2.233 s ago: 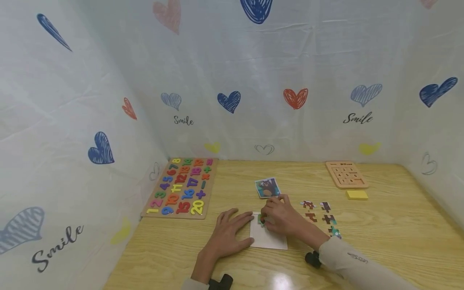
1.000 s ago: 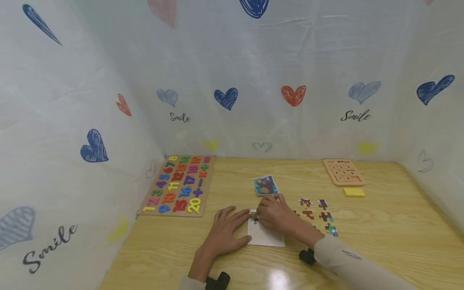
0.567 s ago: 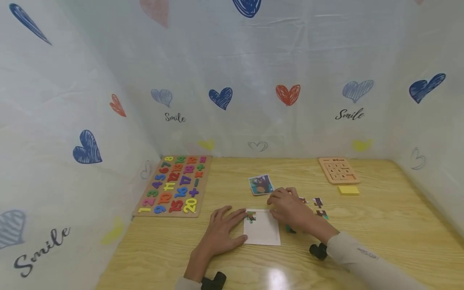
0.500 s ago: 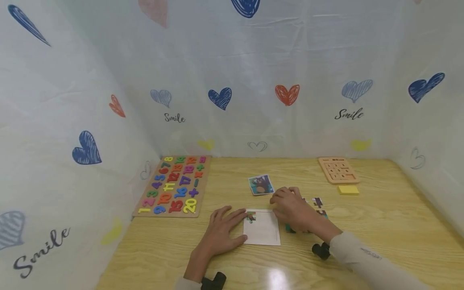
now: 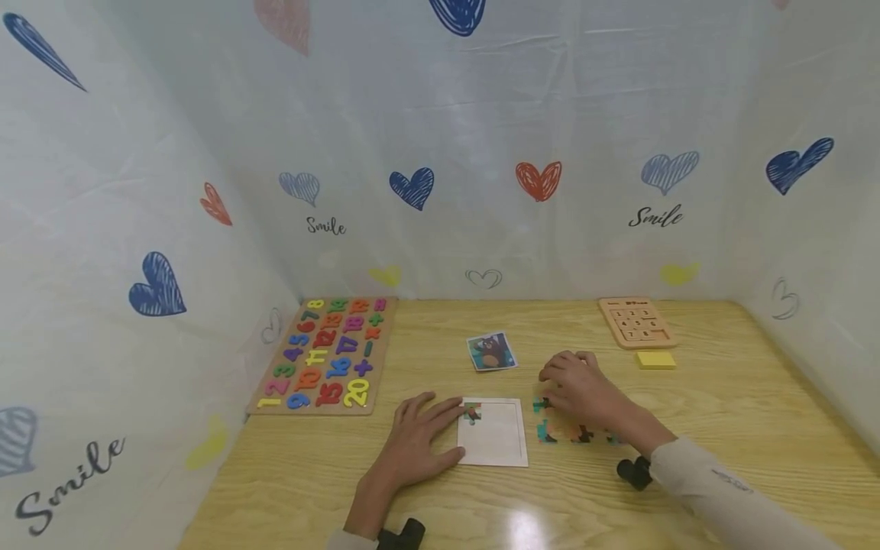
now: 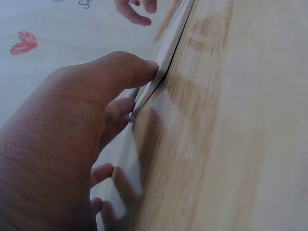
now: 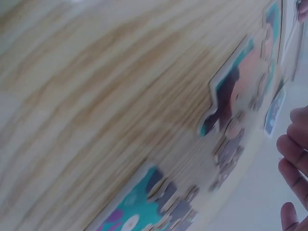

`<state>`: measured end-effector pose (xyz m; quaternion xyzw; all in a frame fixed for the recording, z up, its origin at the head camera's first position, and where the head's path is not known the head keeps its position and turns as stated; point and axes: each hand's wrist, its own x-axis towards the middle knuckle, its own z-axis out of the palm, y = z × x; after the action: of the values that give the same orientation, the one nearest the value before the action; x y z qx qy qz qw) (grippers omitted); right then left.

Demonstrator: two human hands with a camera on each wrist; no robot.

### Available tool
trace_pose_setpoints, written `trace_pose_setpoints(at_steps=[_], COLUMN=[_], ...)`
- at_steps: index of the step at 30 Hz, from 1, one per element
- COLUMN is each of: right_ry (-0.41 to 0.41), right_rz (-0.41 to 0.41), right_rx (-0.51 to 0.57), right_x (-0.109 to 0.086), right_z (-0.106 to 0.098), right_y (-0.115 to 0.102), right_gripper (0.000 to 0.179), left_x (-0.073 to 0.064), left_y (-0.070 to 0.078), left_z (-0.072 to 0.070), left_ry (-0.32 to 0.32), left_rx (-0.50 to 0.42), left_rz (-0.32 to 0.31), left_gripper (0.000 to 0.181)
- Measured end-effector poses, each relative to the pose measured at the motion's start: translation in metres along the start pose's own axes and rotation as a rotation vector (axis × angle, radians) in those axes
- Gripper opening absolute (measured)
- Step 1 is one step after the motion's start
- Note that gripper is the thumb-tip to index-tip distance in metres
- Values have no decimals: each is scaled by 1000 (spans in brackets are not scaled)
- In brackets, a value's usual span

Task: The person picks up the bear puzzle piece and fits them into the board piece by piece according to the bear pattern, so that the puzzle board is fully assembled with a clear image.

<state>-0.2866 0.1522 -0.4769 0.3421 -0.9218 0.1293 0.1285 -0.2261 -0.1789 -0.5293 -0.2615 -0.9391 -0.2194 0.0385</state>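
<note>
A white square puzzle tray (image 5: 496, 447) lies on the table, one jigsaw piece (image 5: 473, 412) set in its upper left corner. My left hand (image 5: 418, 438) rests at the tray's left side with spread fingers; in the left wrist view its thumb (image 6: 139, 72) touches the tray's edge. Over the loose jigsaw pieces (image 5: 546, 432) to the right of the tray hovers my right hand (image 5: 584, 391), covering some of them. Its fingers (image 7: 293, 149) are loosely bent in the right wrist view, and nothing shows between them. Brown and teal pieces (image 7: 227, 94) lie below it.
Behind the tray lies a bear picture card (image 5: 492, 352). A board of coloured numbers (image 5: 323, 355) stands at the left. At the back right are a wooden number slide puzzle (image 5: 637, 322) and a yellow block (image 5: 655, 360). Printed curtains enclose the table's back and sides.
My right hand has let go of the piece in the tray's upper left corner and moved right, over the loose pieces. The left hand keeps its place at the tray.
</note>
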Motion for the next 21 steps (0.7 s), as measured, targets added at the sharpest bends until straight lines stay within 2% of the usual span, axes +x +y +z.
trace_pose_setpoints(at_steps=[11, 21], right_ry=[17, -50], right_rz=[33, 88], right_rx=[-48, -46], right_x=[-7, -9], right_z=[0, -3], right_y=[23, 35], right_gripper=[15, 17], left_x=[0, 0], left_y=[1, 1], left_z=[-1, -1], left_ry=[-1, -1], left_rx=[2, -1], left_rz=[1, -5], left_gripper=[62, 62])
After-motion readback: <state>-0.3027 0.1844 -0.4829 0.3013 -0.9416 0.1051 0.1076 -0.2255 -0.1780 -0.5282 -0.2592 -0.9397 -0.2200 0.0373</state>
